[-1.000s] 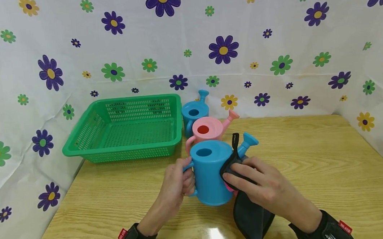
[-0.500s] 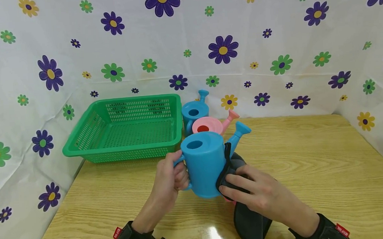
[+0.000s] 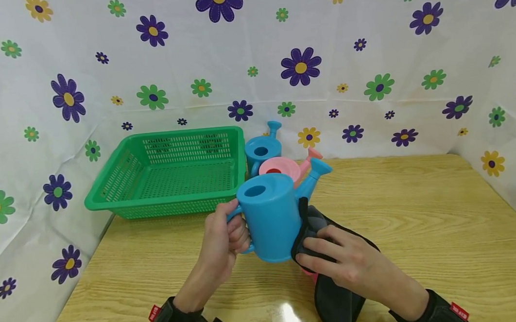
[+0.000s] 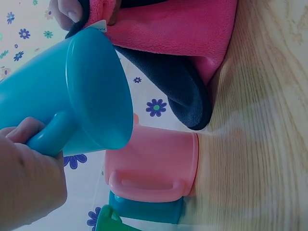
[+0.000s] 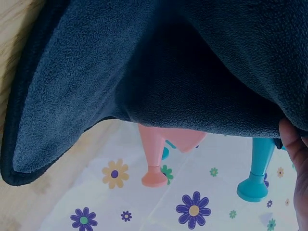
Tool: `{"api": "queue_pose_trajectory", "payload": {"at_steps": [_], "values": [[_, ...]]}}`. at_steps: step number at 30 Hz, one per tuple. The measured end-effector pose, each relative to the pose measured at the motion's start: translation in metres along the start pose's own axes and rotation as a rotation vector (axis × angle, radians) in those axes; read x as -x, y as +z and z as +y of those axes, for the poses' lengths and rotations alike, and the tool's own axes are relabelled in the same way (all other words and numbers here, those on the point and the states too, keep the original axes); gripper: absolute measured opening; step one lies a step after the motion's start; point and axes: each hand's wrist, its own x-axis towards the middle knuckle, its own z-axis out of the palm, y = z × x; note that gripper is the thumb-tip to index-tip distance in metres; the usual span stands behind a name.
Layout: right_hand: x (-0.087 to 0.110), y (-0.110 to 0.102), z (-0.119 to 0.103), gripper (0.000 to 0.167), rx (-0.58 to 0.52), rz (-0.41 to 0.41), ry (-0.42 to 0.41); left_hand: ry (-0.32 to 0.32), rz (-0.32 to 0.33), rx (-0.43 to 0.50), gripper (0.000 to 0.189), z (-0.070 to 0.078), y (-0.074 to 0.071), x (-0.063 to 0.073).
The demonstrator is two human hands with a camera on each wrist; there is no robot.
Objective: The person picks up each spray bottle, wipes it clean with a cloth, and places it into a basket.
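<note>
My left hand [image 3: 220, 243] grips the handle of a blue watering can [image 3: 270, 223], held raised above the table with its spout to the right. In the left wrist view the can's smooth underside [image 4: 103, 91] shows, well clear of the wood. My right hand [image 3: 348, 263] holds a cloth [image 3: 337, 300] against the can's right side, below the spout. Dark grey on one face and pink on the other, the cloth has a black border and a loop; its lower part hangs to the table. In the right wrist view its grey fleece [image 5: 82, 96] covers most of the picture.
Beyond the held can stand a pink watering can [image 3: 280, 167] and another blue watering can [image 3: 261, 148]. To their left sits a green perforated basket [image 3: 168, 202]. A flower-patterned sheet [image 3: 182, 53] hangs behind the wooden table [image 3: 422, 210].
The held watering can has moved left and away from me, rising a little. My right hand and the cloth have shifted slightly left, staying against the can's side.
</note>
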Motion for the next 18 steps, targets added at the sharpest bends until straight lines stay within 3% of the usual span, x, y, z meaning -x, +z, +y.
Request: {"api": "queue_pose_trajectory", "payload": {"at_steps": [11, 18], "values": [[0.005, 0.0012, 0.0026, 0.031, -0.003, -0.035, 0.054, 0.0, -0.017, 0.013, 0.053, 0.0008, -0.0014, 0.0002], [0.0081, 0.0027, 0.0071, 0.039, 0.011, -0.008, 0.074, 0.001, -0.033, 0.007, 0.053, 0.0008, -0.0018, 0.0007]]}}
